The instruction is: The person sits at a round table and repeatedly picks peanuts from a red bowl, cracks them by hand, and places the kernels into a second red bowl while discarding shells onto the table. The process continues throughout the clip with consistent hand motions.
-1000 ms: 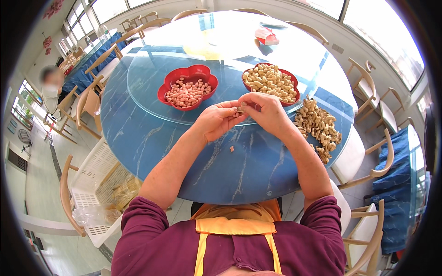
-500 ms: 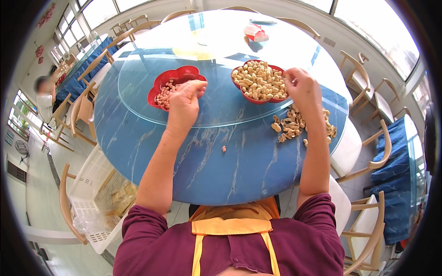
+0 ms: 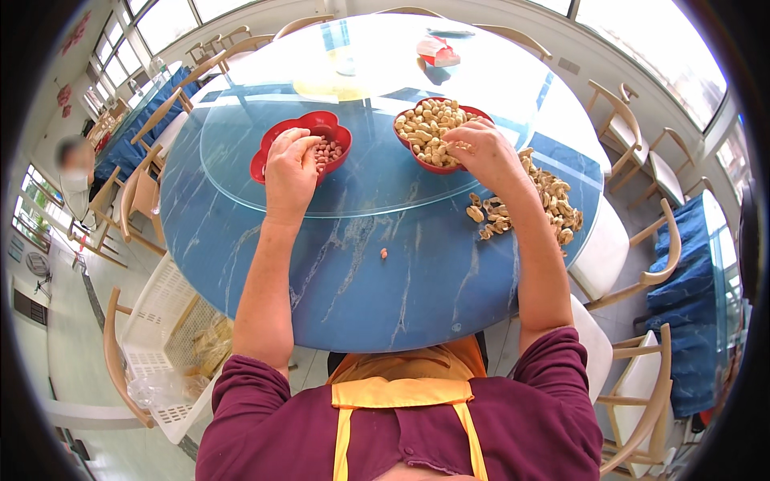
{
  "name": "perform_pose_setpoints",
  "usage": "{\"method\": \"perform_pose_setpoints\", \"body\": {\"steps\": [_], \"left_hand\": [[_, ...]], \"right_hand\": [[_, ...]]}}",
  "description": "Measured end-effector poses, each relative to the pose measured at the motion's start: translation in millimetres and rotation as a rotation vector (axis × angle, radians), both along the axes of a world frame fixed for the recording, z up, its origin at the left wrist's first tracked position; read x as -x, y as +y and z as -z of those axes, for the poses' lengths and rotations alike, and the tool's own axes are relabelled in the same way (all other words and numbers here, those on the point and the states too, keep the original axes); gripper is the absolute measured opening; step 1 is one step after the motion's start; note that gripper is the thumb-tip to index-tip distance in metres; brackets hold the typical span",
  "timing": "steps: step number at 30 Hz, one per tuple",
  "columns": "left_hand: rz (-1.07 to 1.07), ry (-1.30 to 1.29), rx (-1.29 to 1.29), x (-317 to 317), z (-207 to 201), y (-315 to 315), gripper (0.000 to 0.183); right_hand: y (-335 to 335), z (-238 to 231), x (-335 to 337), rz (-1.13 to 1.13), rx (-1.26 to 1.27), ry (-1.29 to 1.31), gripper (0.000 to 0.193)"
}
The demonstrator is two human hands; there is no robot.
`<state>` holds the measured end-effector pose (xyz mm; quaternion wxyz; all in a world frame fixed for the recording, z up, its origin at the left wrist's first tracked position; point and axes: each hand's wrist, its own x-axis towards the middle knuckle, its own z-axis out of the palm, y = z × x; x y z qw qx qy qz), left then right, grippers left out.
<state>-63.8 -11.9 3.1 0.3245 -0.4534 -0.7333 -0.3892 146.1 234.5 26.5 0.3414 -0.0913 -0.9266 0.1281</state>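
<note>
A red flower-shaped bowl on the left holds pinkish shelled peanut kernels. Over its left part is my left hand, thumb and fingers bent together; what they hold, if anything, is hidden. To the right, a second red bowl is heaped with unshelled peanuts. My right hand reaches over this heap's right side, its fingertips pinched on a peanut at the surface. Beside my right forearm lies a pile of broken peanut shells. One loose kernel rests on the blue marbled table.
Both bowls stand on a round glass turntable. A red and white packet is at the far side. A white plastic basket sits at the left on a chair. Wooden chairs surround the table. Another person is far left.
My left hand has moved left over the kernel bowl, its fingers now pointing away from me. My right hand has come left, from the bowl's right edge onto the unshelled peanuts.
</note>
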Motion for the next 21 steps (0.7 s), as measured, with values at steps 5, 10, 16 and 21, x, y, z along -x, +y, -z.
{"method": "perform_pose_setpoints", "body": {"steps": [5,10,16,21], "left_hand": [[0.199,-0.043,-0.02,-31,-4,14,0.014],[0.382,-0.274,0.102,-67,-10,17,0.023],[0.606,-0.786,0.195,-80,-9,16,0.031],[0.828,-1.425,0.064,-74,-13,18,0.025]], "right_hand": [[0,5,8,-0.01,0.03,-0.013,0.012],[-23,-7,7,-0.146,0.21,0.04,0.011],[-58,-15,2,-0.383,0.373,-0.104,0.014],[-63,-14,7,-0.469,0.781,-0.01,0.012]]}}
